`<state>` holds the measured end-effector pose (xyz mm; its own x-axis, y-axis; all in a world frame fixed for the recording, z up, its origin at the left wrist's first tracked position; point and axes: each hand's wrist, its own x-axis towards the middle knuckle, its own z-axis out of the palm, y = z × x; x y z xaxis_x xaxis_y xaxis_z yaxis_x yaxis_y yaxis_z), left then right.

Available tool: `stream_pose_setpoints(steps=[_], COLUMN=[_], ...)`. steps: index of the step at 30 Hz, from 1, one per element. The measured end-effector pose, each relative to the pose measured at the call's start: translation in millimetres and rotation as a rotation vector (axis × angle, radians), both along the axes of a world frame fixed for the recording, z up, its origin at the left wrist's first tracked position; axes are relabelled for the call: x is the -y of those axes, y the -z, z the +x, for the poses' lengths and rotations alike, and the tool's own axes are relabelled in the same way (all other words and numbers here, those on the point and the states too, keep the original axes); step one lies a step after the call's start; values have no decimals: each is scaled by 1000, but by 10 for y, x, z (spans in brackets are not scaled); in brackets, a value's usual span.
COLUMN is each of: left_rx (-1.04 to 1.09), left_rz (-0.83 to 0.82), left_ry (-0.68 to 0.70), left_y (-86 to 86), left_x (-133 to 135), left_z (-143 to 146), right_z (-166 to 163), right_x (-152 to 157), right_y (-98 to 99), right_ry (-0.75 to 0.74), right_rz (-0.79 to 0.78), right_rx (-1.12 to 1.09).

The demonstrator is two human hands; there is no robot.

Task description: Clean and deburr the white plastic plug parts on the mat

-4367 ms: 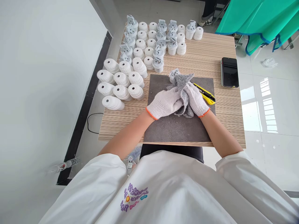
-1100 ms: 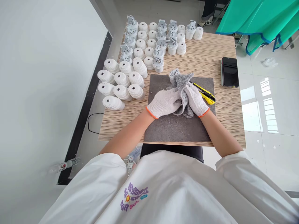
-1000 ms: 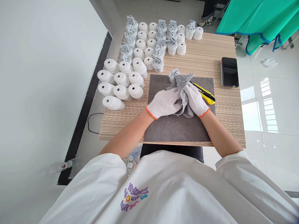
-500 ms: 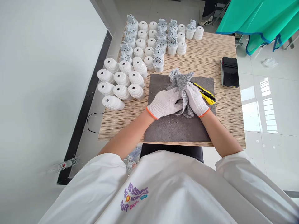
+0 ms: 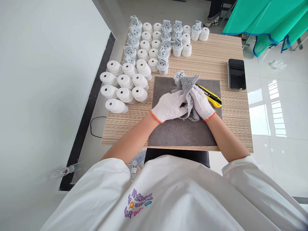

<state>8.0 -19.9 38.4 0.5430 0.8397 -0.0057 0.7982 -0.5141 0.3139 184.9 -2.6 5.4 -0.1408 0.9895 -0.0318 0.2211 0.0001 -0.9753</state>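
Observation:
Both my hands wear white knit gloves with orange cuffs and meet over the dark grey mat point(image 5: 183, 134). My left hand point(image 5: 170, 104) has its fingers closed around the left side of a grey cloth point(image 5: 189, 84). The cloth's other side is gripped by my right hand point(image 5: 201, 102). Whether something sits inside the cloth is hidden. Just beyond it stands a white cup-shaped part with grey metal fittings point(image 5: 179, 76), partly covered by the cloth. Beside my right hand a yellow and black utility knife point(image 5: 211, 97) lies on the mat.
Rows of white domed caps point(image 5: 125, 81) and white parts with grey fittings point(image 5: 163, 65) fill the table's left and back. A black phone point(image 5: 237, 73) lies on a box at the right. A green cloth point(image 5: 271, 22) hangs beyond the table, near a person's shoe point(image 5: 211, 23).
My left fingers have shifted very slightly on the cloth. Otherwise the hands and the things on the table look the same.

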Motion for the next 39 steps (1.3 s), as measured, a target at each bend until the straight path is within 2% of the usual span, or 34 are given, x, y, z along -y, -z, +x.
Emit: stream_pose_setpoints(steps=[5,11,15,22,30,39], left_rx=[6,6,-9,0,36,93], left_rz=[2,20,32,17,38,67], left_ry=[1,7,16,3,0,50], left_y=[-2,32,64,29,145,167], left_x=[1,-25,-43,-8,-69,-40], left_z=[4,-8,-15,11,-20,-29], right_z=[-9,4,17,2,20,34], right_x=[13,1,-12,-18,-13,-38], right_y=[-38,44,88,65,129,76], right_ry=[4,-13,-50,-35,-70,-110], right_rz=[-3,53,76,43,88,110], right_rx=[8,57,7,21,-11,65])
